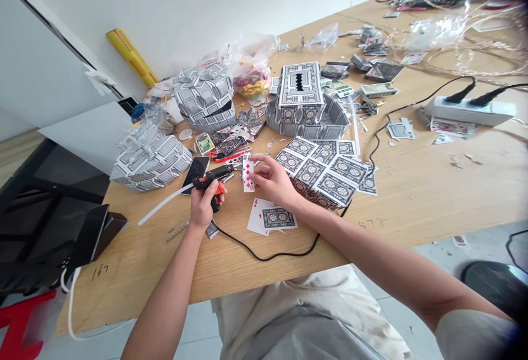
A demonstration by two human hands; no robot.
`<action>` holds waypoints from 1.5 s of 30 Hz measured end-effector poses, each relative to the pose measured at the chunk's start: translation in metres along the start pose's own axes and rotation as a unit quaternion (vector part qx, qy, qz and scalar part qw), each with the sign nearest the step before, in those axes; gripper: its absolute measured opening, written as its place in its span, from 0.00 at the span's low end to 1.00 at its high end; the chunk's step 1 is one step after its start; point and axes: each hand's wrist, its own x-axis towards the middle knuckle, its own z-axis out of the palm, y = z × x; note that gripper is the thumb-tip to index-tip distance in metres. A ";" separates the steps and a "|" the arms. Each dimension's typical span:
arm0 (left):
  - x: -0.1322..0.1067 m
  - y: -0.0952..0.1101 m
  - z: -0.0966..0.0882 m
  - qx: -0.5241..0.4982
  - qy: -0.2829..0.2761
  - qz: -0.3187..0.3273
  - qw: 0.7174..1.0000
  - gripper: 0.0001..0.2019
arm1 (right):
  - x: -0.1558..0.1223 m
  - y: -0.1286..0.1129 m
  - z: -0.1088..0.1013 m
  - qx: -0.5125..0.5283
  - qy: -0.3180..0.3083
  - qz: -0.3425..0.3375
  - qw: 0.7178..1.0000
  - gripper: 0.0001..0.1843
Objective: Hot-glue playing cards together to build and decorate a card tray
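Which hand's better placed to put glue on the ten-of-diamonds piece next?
Left, probably: the left hand grips the glue gun, its nozzle end toward the card piece. The right hand is busy holding that piece.

Left forearm (171, 288) enters from seven o'clock, directed toward one; left hand (202, 206) in a firm grip, fingers curled, thumb uppermost. Right forearm (358, 242) enters from four o'clock, directed toward ten; right hand (272, 181) pinching, index finger (260, 158) extended toward nine.
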 end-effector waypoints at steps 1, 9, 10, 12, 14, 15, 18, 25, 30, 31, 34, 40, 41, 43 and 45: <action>0.000 -0.001 -0.001 -0.001 0.000 0.001 1.000 0.22 | 0.000 0.000 0.000 0.001 0.000 0.002 1.000 0.24; 0.001 -0.003 -0.003 0.000 -0.001 0.006 1.000 0.21 | 0.002 0.002 0.001 0.004 0.011 0.003 1.000 0.29; 0.001 -0.003 -0.003 0.001 -0.001 0.007 1.000 0.21 | 0.002 0.002 0.001 0.004 0.014 0.003 1.000 0.29; 0.002 -0.003 -0.004 0.003 -0.001 0.008 1.000 0.21 | 0.002 0.003 0.001 0.005 0.016 0.008 1.000 0.28; 0.002 -0.002 -0.004 0.005 -0.001 0.007 1.000 0.21 | 0.003 0.004 0.001 0.007 0.015 0.015 1.000 0.25; 0.002 -0.003 -0.004 0.005 -0.001 0.007 1.000 0.21 | 0.003 0.004 0.001 0.007 0.015 0.018 1.000 0.24; 0.002 -0.003 -0.005 0.007 -0.001 0.006 1.000 0.20 | 0.003 0.005 0.001 0.005 0.017 0.019 1.000 0.22; 0.002 -0.005 -0.005 0.007 -0.003 0.004 1.000 0.19 | 0.003 0.004 0.002 0.012 0.019 0.017 1.000 0.22; 0.002 -0.005 -0.004 0.007 0.002 0.001 1.000 0.19 | 0.004 0.005 0.002 0.036 0.016 0.036 0.999 0.20; 0.002 -0.005 -0.004 0.007 0.003 0.001 1.000 0.19 | 0.004 0.006 0.002 0.038 0.015 0.037 0.999 0.19; 0.001 -0.002 -0.001 0.006 0.006 0.000 1.000 0.19 | 0.004 0.007 0.003 0.035 0.017 0.032 0.999 0.18; 0.002 0.001 0.000 0.004 0.008 -0.003 1.000 0.21 | 0.004 0.008 0.002 0.018 0.016 0.026 0.999 0.16; 0.002 0.000 0.000 0.004 0.008 -0.004 1.000 0.21 | 0.004 0.008 0.001 0.012 0.015 0.024 1.000 0.16; 0.002 -0.001 -0.001 0.002 0.008 -0.006 1.000 0.20 | 0.004 0.009 0.001 0.006 0.013 0.019 1.000 0.15; 0.003 -0.003 -0.002 0.002 0.008 -0.008 1.000 0.20 | 0.005 0.010 0.000 0.006 0.012 0.016 1.000 0.15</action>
